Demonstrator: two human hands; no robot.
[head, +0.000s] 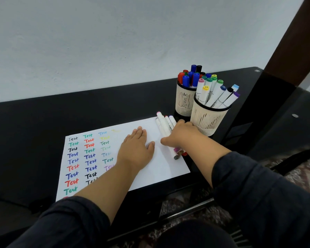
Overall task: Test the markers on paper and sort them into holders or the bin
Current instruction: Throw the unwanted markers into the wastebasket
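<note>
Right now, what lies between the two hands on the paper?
In the head view, only bare white paper lies between the left hand and the right hand, which rests on the loose markers.

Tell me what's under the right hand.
Under the right hand lies a cluster of white-barrelled markers at the paper's right edge. Their ends stick out either side; their middles, and the hand's grip, are covered.

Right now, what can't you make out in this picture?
- Head view: whether the right hand grips a loose marker; its fingers are hidden behind its back.
- The writing under the left hand and forearm on the paper.
- The holders' insides; the markers' lower ends are hidden by their walls.
- No bin shows; it lies outside the frame.
- Marker labels are too small to read.
</note>
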